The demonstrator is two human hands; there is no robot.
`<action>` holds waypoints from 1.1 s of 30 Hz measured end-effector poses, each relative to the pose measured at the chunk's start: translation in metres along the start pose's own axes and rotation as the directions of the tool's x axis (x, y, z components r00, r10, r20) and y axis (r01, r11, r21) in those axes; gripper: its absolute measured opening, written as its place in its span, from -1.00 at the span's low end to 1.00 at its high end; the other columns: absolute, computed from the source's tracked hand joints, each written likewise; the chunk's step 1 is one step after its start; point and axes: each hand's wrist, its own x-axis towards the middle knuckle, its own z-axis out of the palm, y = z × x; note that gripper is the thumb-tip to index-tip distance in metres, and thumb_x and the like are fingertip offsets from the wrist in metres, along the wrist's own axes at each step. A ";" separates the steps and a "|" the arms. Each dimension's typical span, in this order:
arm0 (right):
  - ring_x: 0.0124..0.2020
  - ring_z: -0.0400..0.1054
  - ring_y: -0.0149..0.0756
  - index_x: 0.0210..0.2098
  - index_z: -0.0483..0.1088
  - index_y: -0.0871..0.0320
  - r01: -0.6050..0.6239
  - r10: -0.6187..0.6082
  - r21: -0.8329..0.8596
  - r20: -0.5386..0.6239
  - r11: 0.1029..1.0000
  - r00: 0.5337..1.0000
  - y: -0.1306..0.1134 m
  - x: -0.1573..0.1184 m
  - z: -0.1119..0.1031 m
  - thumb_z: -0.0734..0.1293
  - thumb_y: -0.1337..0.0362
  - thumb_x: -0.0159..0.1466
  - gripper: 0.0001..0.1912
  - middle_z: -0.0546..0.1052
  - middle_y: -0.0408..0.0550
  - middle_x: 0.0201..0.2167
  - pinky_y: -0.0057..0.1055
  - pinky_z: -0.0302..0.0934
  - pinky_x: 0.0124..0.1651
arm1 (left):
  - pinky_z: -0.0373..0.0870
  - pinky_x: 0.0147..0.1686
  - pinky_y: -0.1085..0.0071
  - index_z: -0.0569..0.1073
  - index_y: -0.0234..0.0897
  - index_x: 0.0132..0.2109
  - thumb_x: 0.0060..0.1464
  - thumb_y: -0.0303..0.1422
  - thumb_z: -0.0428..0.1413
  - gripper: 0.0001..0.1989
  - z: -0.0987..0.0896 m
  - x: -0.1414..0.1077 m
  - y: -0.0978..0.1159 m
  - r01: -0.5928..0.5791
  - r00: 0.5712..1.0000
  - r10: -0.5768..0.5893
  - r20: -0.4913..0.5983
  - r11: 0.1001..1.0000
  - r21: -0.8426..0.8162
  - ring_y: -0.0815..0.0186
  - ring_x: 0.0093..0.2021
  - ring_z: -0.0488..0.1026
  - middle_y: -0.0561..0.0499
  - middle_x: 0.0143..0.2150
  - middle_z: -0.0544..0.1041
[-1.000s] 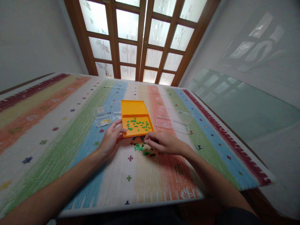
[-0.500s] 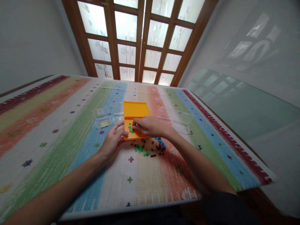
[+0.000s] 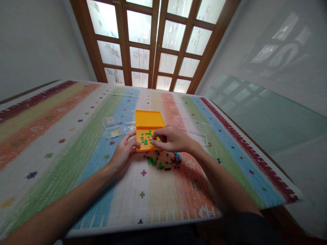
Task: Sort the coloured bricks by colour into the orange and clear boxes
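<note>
An orange-yellow hinged case point(image 3: 149, 119) lies opened out on the table, its lid folded back. Small green bricks point(image 3: 145, 142) are scattered over its near half. My left hand point(image 3: 125, 149) grips the case's left edge, thumb on the near corner and fingers along the side. Over the right part of the near half, my right hand point(image 3: 172, 139) has thumb and forefinger pinched low among the green bricks; whatever is between the fingertips is too small to make out. That hand hides some of the bricks and the case's right side.
Loose green pieces point(image 3: 153, 161), brown pieces point(image 3: 176, 162) and blue pieces point(image 3: 178, 156) lie in front of the case. A clear box point(image 3: 113, 132) with yellow bits stands at left, beside another clear box point(image 3: 129, 128). More clear boxes point(image 3: 203, 127) sit at right, on a striped tablecloth point(image 3: 127, 200).
My right hand has shifted rightward across the case, uncovering more green bricks on its left and middle. My left hand keeps its grip on the edge.
</note>
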 end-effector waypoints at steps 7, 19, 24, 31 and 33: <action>-0.52 0.28 -0.44 -0.22 0.61 0.16 0.029 -0.046 0.062 0.296 0.998 0.954 -0.010 -0.038 0.002 0.45 0.25 0.31 -0.88 0.49 -0.21 -0.55 -0.47 0.03 -0.39 | 0.57 -0.31 0.44 0.48 -0.28 0.04 -0.12 -0.57 0.25 -0.49 0.000 0.004 0.000 -0.014 0.998 0.014 -0.059 1.000 0.009 0.20 -0.27 0.70 -0.09 -0.20 0.73; -0.45 0.36 -0.31 -0.11 0.53 0.22 0.008 0.064 -0.268 0.259 0.963 0.964 0.003 -0.047 0.063 0.33 0.24 0.40 -0.80 0.62 0.06 -0.36 -0.39 -0.03 -0.43 | 0.58 -0.34 0.46 0.47 -0.30 0.02 -0.14 -0.59 0.23 -0.50 0.003 0.002 0.002 -0.005 0.998 0.005 -0.065 1.000 0.000 0.21 -0.30 0.69 -0.08 -0.27 0.72; -0.50 0.32 -0.34 -0.20 0.51 0.23 0.062 0.016 -0.295 0.253 0.954 0.967 0.000 -0.045 0.060 0.25 0.32 0.43 -0.81 0.61 0.05 -0.40 -0.38 -0.04 -0.44 | 0.64 -0.27 0.35 0.47 -0.29 0.06 -0.15 -0.57 0.26 -0.47 0.000 0.004 0.000 -0.009 0.998 0.009 -0.056 1.000 0.004 0.14 -0.25 0.70 -0.12 -0.22 0.72; -0.46 0.37 -0.32 -0.19 0.57 0.25 0.075 0.040 -0.320 0.338 0.944 0.940 -0.007 -0.038 0.046 0.35 0.31 0.37 -0.84 0.66 0.12 -0.31 -0.40 0.01 -0.43 | 0.65 -0.25 0.34 0.47 -0.30 0.05 -0.12 -0.58 0.24 -0.48 0.001 0.003 0.001 -0.014 0.998 0.014 -0.061 1.000 0.006 0.14 -0.26 0.71 -0.11 -0.21 0.73; -0.47 0.36 -0.31 -0.20 0.58 0.27 0.056 0.066 -0.327 0.350 0.943 0.934 -0.008 -0.037 0.049 0.36 0.34 0.35 -0.85 0.65 0.14 -0.33 -0.39 0.00 -0.44 | 0.62 -0.30 0.39 0.47 -0.30 0.04 -0.13 -0.58 0.25 -0.49 0.002 0.002 0.002 -0.013 0.998 0.013 -0.065 1.000 0.004 0.16 -0.27 0.71 -0.11 -0.23 0.73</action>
